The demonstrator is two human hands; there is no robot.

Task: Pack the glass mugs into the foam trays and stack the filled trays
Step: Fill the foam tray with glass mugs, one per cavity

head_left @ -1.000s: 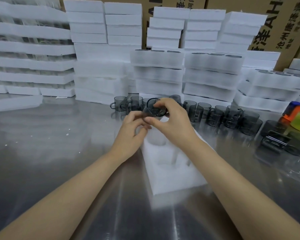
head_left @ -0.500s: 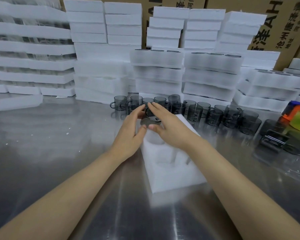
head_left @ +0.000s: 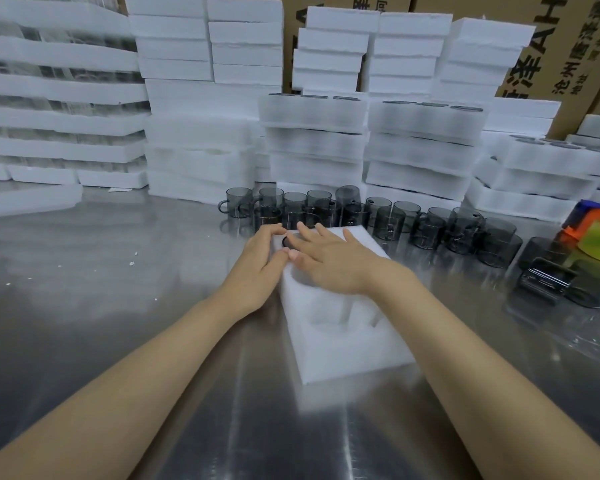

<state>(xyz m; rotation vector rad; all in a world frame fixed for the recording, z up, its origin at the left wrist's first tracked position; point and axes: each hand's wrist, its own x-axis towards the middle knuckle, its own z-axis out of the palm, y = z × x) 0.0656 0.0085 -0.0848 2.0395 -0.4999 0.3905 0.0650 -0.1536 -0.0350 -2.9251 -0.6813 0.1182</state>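
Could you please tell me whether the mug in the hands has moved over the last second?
Yes. The mug has come down from in front of the mug row into the tray's far pocket, where only its dark rim shows.

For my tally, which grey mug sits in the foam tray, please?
The mug between left hand and right hand, in the tray's far pocket; other mugs stand on the table.

Your view is bright and evenly lit, with only faint shadows. The steel bench [head_left: 118,341] gives off pale glare streaks and smeared reflections of the foam tray stacks [head_left: 194,140]. The wide lens bows the stacks at the left edge, and the foam looks washed out.
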